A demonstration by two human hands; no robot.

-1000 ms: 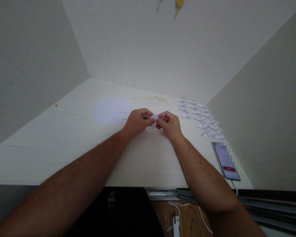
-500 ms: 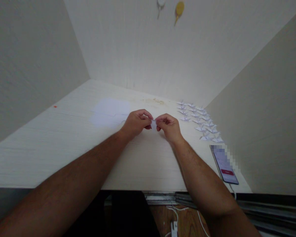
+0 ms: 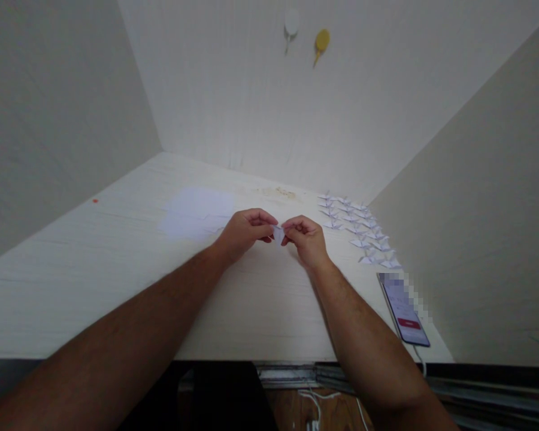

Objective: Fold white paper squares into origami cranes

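Note:
Between my two hands is a small piece of folded white paper [image 3: 278, 235], held just above the table. My left hand [image 3: 250, 231] pinches its left side between thumb and fingers. On its right side, the thumb and fingers of my right hand [image 3: 306, 237] close on the paper too. The fingertips hide part of the folds. Several white folded paper cranes [image 3: 359, 228] stand in rows on the table to the right of my right hand. Pale white paper [image 3: 195, 209] lies to the left, beyond my left hand.
A phone [image 3: 404, 309] with a cable lies near the right wall. The white table [image 3: 130, 287] has walls at its back and sides. White and yellow hooks [image 3: 322, 41] are on the back wall. A small orange spot [image 3: 95, 201] shows at the far left.
The whole view has shifted a little, so everything sits lower in the picture. The folded paper has turned between my fingers and shows more of its face.

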